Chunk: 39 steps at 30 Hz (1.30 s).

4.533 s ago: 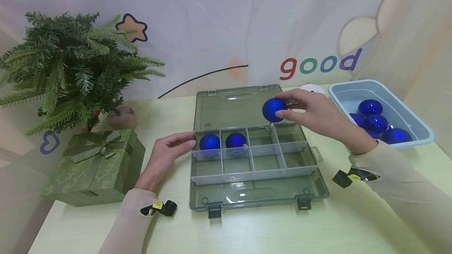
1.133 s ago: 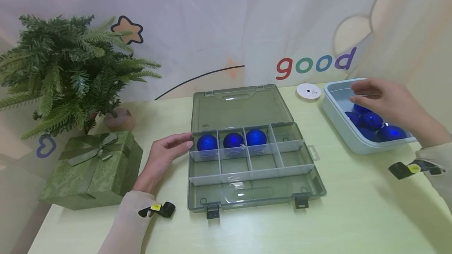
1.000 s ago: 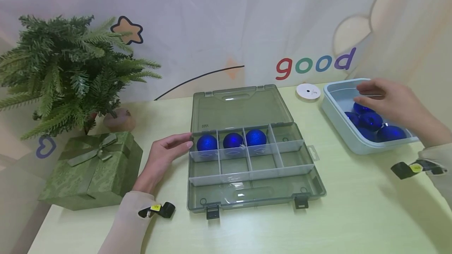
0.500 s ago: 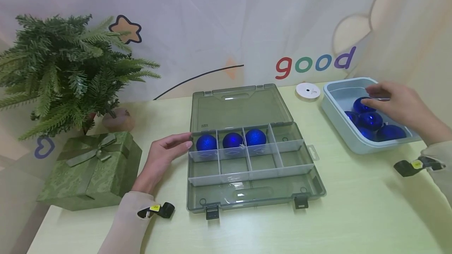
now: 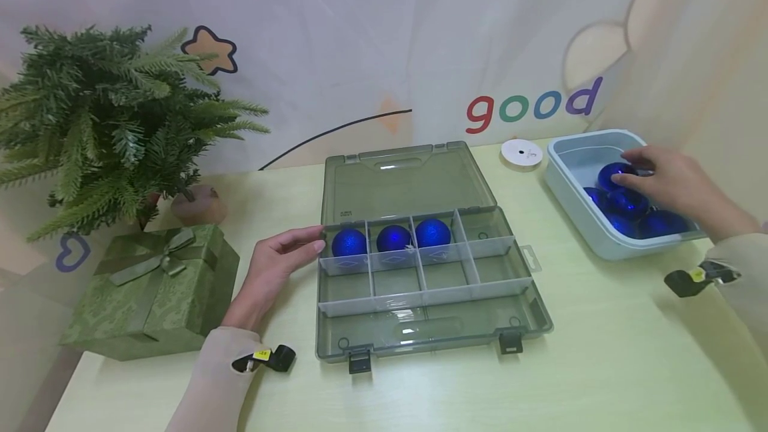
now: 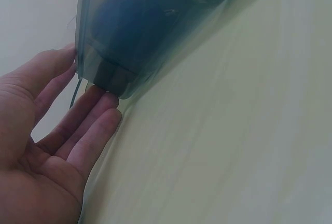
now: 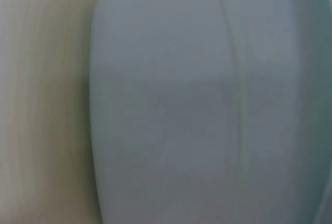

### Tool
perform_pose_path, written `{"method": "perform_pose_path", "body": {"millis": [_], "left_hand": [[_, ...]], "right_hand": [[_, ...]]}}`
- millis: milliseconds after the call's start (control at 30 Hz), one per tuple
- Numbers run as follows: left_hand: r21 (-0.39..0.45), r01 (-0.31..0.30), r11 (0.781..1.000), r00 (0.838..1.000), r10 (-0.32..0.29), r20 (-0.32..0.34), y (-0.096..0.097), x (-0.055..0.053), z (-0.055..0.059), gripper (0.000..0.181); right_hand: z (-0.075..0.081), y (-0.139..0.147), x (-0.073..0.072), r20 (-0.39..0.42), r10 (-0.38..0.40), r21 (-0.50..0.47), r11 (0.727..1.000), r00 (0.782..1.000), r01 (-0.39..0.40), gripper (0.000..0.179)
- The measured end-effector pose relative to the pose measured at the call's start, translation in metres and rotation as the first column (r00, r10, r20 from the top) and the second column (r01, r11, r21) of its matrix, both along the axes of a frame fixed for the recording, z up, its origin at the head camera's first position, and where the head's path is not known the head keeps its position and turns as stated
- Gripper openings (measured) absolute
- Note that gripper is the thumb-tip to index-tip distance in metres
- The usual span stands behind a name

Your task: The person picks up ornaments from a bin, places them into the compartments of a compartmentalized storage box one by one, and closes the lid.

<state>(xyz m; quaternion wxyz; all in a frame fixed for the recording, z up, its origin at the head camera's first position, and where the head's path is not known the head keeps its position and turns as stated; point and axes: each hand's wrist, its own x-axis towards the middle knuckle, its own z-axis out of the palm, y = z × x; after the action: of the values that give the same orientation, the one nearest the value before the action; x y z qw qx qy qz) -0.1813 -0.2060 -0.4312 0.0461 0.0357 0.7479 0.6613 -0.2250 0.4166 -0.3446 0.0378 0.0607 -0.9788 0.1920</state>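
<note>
My right hand (image 5: pixel 678 182) reaches into the light blue tub (image 5: pixel 573 209), thumb and fingers round a blue bauble (image 5: pixel 609 175). More blue baubles (image 5: pixel 628 205) lie beside it in the tub. My left hand (image 5: pixel 273 269) touches the back left corner of the open, see-through green compartment box (image 5: pixel 444 332); in the left wrist view its relaxed fingers (image 6: pixel 98 136) meet that corner. Three blue baubles fill the back row's left compartments: a glittery one (image 5: pixel 349 243), a smoother one (image 5: pixel 393 239) and another glittery one (image 5: pixel 433 233). The right wrist view shows only the tub's outer wall (image 7: pixel 171 105).
A green gift box (image 5: pixel 156 292) with a bow stands on the left, before a small artificial fir tree (image 5: pixel 114 125). A white ribbon spool (image 5: pixel 521 154) lies between the box's lid (image 5: pixel 408 185) and the tub. A printed cloth (image 5: pixel 336 39) hangs behind the table.
A third bauble, earlier in my right hand, now sits in the third back compartment. The right hand has moved to the tub and closed round another bauble. The left hand stays put.
</note>
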Motion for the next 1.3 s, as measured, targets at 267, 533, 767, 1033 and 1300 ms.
{"method": "perform_pose_path", "body": {"millis": [267, 533, 767, 1033, 1300], "left_hand": [[0.0, -0.004, 1.0, 1.0, 0.004, -0.005, -0.001, 0.0, -0.001, 0.042], [-0.004, 0.001, 1.0, 1.0, -0.001, -0.006, -0.001, 0.001, 0.001, 0.041], [-0.018, 0.002, 1.0, 1.0, -0.002, -0.005, 0.0, 0.001, 0.0, 0.041], [-0.018, 0.003, 1.0, 1.0, -0.003, -0.007, 0.0, 0.0, -0.001, 0.041], [-0.026, -0.005, 1.0, 1.0, 0.005, -0.005, -0.001, 0.001, 0.0, 0.041]], "right_hand": [[-0.009, 0.003, -0.007, -0.04, 0.077, 0.071, 0.995, 0.996, -0.074, 0.045], [-0.013, -0.001, -0.013, -0.07, 0.082, 0.063, 0.995, 0.994, -0.078, 0.041], [-0.015, -0.001, -0.018, -0.002, 0.054, -0.014, 0.998, 0.999, -0.054, 0.049], [-0.01, -0.002, -0.016, 0.008, 0.011, 0.007, 1.0, 1.0, -0.011, 0.054], [0.004, -0.014, -0.008, -0.01, -0.021, -0.025, 0.999, 1.0, 0.021, 0.06]]}}
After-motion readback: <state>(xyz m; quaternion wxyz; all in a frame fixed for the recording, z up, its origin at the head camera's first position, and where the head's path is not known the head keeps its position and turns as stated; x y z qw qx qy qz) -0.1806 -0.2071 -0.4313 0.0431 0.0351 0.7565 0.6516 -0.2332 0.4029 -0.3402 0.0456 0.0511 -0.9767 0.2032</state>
